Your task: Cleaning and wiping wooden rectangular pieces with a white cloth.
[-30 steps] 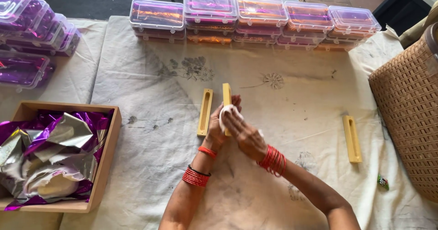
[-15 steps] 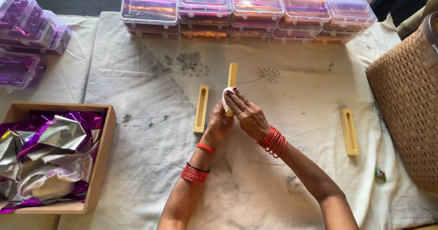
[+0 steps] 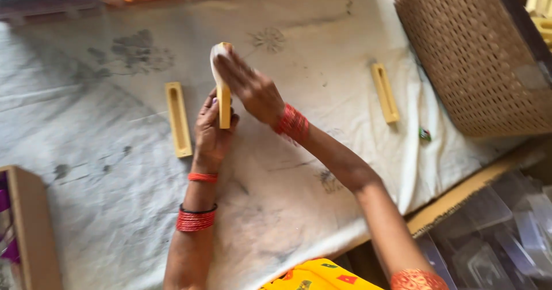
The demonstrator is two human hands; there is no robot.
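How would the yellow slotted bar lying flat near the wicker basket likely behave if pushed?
The yellow bar looks rigid and flat-sided, so it would probably slide rather than roll. The wrinkled cloth under it may drag and bunch. It seems light: its twin stands upright in the left hand.

light: soft, even daylight, bright | shadows: faint, short, under the forearms below the grip | glare: none | blur: motion smear across the whole frame, strongest at the top edge above the grip | focus: nothing fully crisp
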